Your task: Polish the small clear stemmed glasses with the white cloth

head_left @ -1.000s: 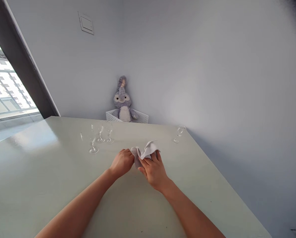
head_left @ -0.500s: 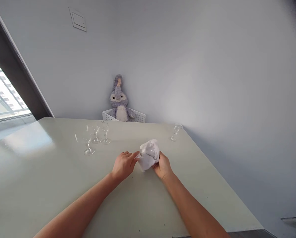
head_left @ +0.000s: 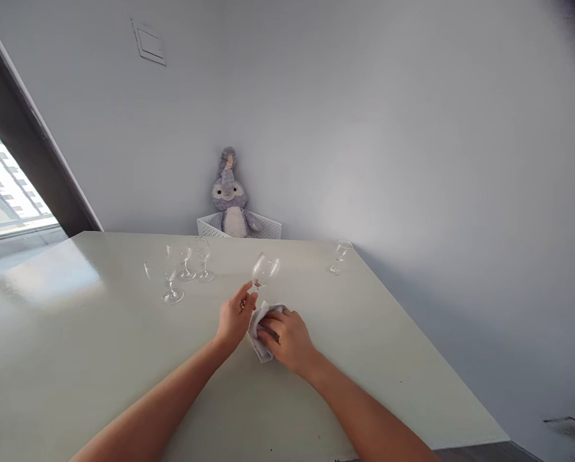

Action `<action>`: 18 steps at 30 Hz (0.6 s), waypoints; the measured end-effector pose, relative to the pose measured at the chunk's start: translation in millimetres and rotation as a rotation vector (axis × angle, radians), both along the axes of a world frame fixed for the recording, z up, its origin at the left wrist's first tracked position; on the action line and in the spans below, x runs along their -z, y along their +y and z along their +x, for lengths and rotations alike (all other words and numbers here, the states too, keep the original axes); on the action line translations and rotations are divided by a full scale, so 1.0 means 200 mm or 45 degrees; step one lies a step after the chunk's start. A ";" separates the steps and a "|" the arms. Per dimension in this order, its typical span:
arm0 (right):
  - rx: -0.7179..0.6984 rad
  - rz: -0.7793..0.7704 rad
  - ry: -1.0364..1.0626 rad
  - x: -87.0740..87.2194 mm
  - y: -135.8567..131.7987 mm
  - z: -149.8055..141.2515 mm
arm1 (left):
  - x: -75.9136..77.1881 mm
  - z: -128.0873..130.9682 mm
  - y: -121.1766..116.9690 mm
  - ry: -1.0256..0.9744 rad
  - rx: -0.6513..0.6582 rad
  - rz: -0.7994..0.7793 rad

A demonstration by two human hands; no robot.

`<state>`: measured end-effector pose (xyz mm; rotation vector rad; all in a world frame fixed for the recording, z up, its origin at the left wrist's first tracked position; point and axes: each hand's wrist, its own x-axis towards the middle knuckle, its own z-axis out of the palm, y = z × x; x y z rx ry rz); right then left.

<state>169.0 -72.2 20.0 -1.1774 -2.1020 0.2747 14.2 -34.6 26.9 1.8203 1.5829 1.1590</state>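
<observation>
Between the fingers of my left hand [head_left: 236, 314] is the stem of a clear wine glass [head_left: 265, 269], its bowl tilted up and away from me. My right hand [head_left: 287, 337] grips a white cloth [head_left: 262, 343], bunched just below the glass. The foot of that glass is hidden by my fingers and the cloth. To the left stand three more stemmed glasses: the nearest glass [head_left: 172, 292], a second glass [head_left: 186, 273] behind it and a third glass [head_left: 205, 273] close beside that one.
A smaller stemmed glass [head_left: 338, 256] stands near the right edge of the pale glossy table [head_left: 99, 359]. Past the far edge, a purple plush toy [head_left: 232, 202] sits in a white perforated basket [head_left: 268, 228]. Grey walls meet behind it.
The wine glass has turned so its bowl points up and away, out of the cloth. My right hand has moved left and nearer, with the cloth now under its fingers.
</observation>
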 end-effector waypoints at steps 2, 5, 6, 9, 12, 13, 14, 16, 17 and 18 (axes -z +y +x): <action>0.071 -0.016 0.151 -0.03 0.00 0.01 | -0.02 -0.02 0.00 -0.072 -0.010 0.073; 0.190 -0.172 0.527 -0.04 0.03 0.03 | -0.02 -0.02 -0.02 -0.135 0.121 0.157; 0.160 -0.266 0.654 -0.04 0.04 0.03 | -0.01 0.00 -0.04 -0.140 0.207 0.171; -0.044 -0.584 1.007 -0.01 0.05 0.00 | 0.03 0.05 -0.07 -0.136 0.466 0.142; -0.108 -0.721 1.266 0.00 0.04 -0.03 | 0.10 0.09 -0.07 -0.207 0.554 0.055; -0.079 -0.715 1.314 0.00 0.04 -0.04 | 0.12 0.10 -0.07 -0.225 0.533 0.041; -0.035 -0.696 1.340 0.00 0.05 -0.04 | 0.14 0.11 -0.06 -0.220 0.500 0.031; 0.098 -0.613 1.317 -0.01 0.09 0.00 | 0.16 0.11 -0.04 -0.121 0.444 0.010; 0.203 -0.550 1.255 -0.01 0.12 0.03 | 0.17 0.11 -0.03 -0.035 0.441 -0.009; 0.322 -0.490 1.172 -0.01 0.17 0.07 | 0.17 0.11 -0.03 0.056 0.461 -0.027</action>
